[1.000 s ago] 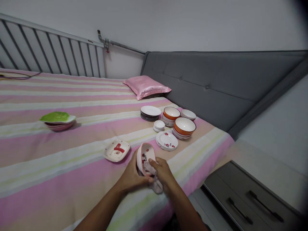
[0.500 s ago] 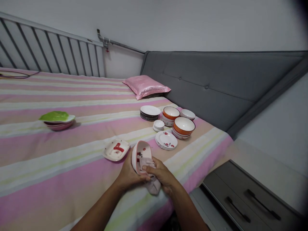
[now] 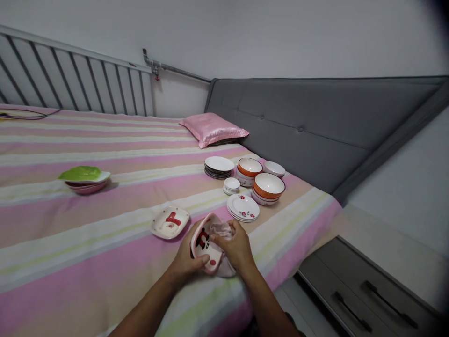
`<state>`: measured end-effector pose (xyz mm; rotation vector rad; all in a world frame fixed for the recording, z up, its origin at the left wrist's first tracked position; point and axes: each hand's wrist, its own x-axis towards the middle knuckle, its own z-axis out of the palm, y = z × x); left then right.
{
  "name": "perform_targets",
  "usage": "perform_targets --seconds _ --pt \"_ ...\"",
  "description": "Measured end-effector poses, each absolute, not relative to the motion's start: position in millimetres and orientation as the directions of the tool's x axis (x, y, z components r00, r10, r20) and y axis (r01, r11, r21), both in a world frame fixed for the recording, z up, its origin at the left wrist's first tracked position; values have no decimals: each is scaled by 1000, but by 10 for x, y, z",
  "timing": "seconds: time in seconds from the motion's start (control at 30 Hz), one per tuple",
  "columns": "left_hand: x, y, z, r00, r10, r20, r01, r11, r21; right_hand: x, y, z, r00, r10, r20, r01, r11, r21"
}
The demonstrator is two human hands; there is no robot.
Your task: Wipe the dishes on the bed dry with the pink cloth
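Tilted up above the near part of the bed is a pink-rimmed white bowl (image 3: 202, 241) with a red and black cartoon print inside. My left hand (image 3: 187, 257) grips it from the left, thumb over the near rim. My right hand (image 3: 236, 245) pinches a pale pink cloth (image 3: 224, 229) against the bowl's right side, the thumb reaching inside. Part of the cloth hangs below the right hand. Just left of the bowl lies a squarish cream dish (image 3: 170, 222) with a red print. Flower-printed white plates (image 3: 243, 207) are stacked beyond my right hand.
Orange bowls (image 3: 269, 186), dark-sided plates (image 3: 219, 164) and small white dishes (image 3: 232, 183) stand stacked near the grey headboard (image 3: 315, 121). A green leaf-shaped dish (image 3: 82, 173) tops pink ones at left. A pink pillow (image 3: 213, 128) lies behind; a drawer cabinet (image 3: 365, 285) stands right.
The bowl has turned in my left hand, so its print sits at another angle. My right hand has moved the cloth up to the bowl's far right rim.
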<state>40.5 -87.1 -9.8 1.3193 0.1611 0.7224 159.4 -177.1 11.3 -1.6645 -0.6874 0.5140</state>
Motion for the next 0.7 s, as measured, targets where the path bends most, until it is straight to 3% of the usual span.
perform_targets --seconds 0.2,0.33,0.47,0.57,0.7 --pt "387 -922 -67 869 494 23 -314 515 798 1539 -1821 201 590 786 184 342 -37 -939" --pt "398 -946 -52 923 381 -49 -228 646 728 1547 -1838 157 544 817 188 355 -21 -934" --pt "404 -940 -91 925 378 -31 -209 577 790 1591 -1800 46 607 794 23 123 -65 -990" --pt "413 -941 -85 935 349 62 -193 352 916 1571 -1772 1 613 778 -141 -149 -61 -987" --pt "445 -955 -54 866 474 160 -246 124 961 1473 -1767 22 612 775 -158 -211 -33 -977"
